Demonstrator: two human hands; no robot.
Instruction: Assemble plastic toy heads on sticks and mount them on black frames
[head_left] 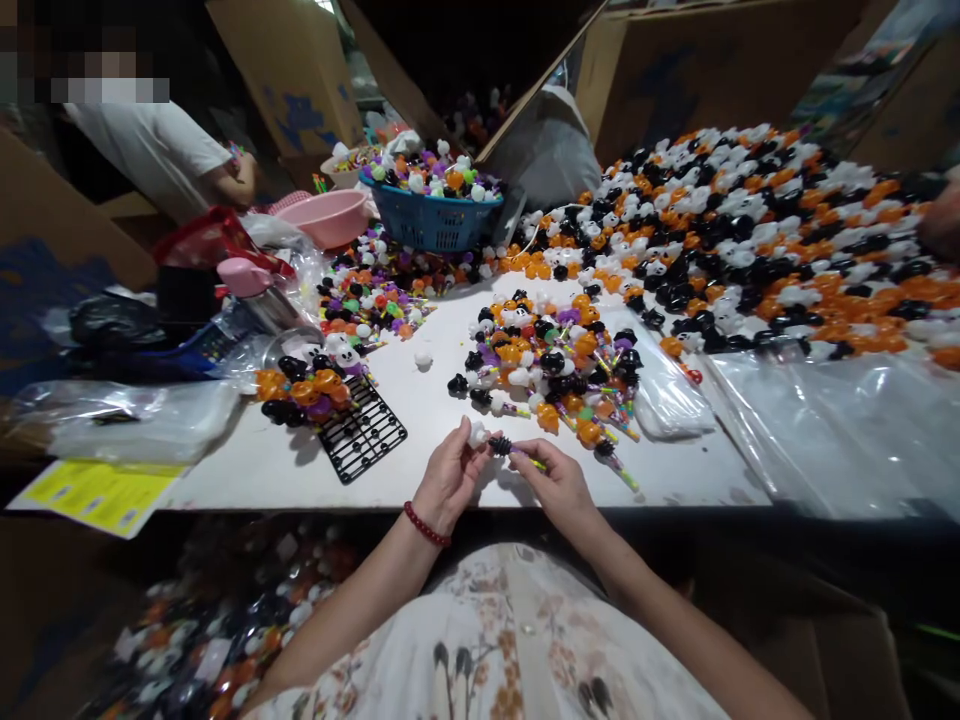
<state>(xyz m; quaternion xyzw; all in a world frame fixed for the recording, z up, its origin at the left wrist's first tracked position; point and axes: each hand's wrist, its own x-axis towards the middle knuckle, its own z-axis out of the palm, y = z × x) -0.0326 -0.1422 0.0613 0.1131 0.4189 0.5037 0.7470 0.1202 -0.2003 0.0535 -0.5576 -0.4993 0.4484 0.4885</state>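
Observation:
Between my two hands, over the front part of the white table, is a thin decorated stick with a white head and a black ribbed piece (500, 446). The fingers of my left hand (452, 462) close around its white end. My right hand (553, 478) pinches the purple and yellow shaft just past the black piece. Just beyond my hands lies a pile of similar figure-topped sticks (555, 360) in orange, black, white and purple. A black grid rack (367, 430) rests to the left, with several figure-topped sticks (307, 390) bunched at its left end.
A large heap of plastic figures (750, 220) covers the right back. Clear plastic bags (847, 420) lie at right. A blue basket (435, 222), a pink basin (326, 218) and a pink-topped flask (259, 290) stand behind. Another person (165, 150) is at back left; cardboard boxes surround.

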